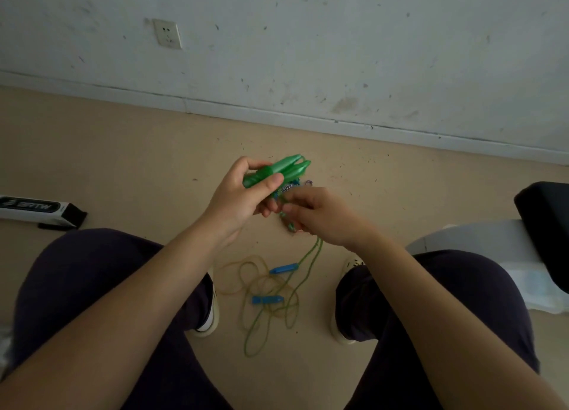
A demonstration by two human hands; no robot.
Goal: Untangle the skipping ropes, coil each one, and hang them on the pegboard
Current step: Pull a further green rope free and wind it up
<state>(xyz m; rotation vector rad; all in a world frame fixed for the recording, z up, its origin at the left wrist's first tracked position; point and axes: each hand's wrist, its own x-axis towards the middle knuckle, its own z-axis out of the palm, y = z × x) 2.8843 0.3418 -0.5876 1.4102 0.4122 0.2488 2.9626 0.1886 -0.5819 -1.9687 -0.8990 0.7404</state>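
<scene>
Left hand (pixel 243 194) grips two green handles (pixel 277 171); right hand (pixel 320 215) pinches green cord (pixel 311 261). Blue handles (pixel 283 269) on floor (pixel 123 163).

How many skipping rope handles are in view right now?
4. Two green handles are held together in the left hand. Two blue handles lie on the floor between the feet, one above the other. More may hide behind the hands.

Two green handles (pixel 278 171), two blue handles (pixel 282 269) (on the floor (pixel 123 163)).

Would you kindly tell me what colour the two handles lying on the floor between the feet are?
Both handles are blue, seen in the head view.
</scene>
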